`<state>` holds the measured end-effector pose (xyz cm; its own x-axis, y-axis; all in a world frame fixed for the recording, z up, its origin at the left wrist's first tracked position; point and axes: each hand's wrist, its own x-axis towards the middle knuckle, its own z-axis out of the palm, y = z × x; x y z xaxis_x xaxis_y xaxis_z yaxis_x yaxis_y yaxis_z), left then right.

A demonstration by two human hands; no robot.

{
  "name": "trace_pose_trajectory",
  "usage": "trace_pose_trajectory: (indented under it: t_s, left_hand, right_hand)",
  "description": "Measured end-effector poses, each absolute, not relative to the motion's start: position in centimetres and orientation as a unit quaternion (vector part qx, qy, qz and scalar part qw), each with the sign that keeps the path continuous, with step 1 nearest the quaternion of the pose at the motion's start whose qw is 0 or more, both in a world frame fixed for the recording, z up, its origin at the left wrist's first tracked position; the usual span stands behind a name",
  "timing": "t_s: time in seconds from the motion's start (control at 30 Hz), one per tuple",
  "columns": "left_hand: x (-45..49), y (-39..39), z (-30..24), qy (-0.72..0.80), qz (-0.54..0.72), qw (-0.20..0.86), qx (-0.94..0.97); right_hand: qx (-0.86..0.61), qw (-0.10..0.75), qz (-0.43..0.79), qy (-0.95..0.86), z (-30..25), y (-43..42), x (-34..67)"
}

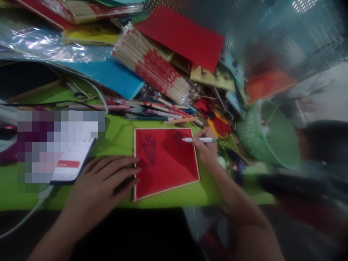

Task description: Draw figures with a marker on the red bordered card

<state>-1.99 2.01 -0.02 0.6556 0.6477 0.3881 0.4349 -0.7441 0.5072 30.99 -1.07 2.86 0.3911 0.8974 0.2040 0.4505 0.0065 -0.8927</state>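
Note:
A red sheet (165, 174) edged with thin wooden strips lies flat on the green tabletop. Dark drawn figures (149, 149) show on its left part, and a smaller dark mark (178, 137) is at its upper right. My right hand (208, 150) grips a white marker pen (201, 140) with a teal end, its tip at the smaller mark. Spread out flat, my left hand (104, 179) rests its fingertips on the sheet's left edge and holds nothing.
A phone (73, 163) with a white cable (40, 199) lies left. Behind the sheet are scattered pens (154, 114), bundled sticks (152, 65) in plastic, blue paper (108, 78), red card (185, 34) and orange-handled scissors (214, 128). A green basket (244, 130) stands right.

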Motion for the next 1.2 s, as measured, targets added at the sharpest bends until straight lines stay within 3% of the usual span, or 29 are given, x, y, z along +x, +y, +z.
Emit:
trace_pose_trajectory:
  t_s: [1.2]
  left_hand:
    - [-1.96, 1.94, 0.19, 0.304, 0.269, 0.174, 0.897]
  right_hand:
    - [-0.658, 0.494, 0.269, -0.501, 3.48, -1.00, 30.77]
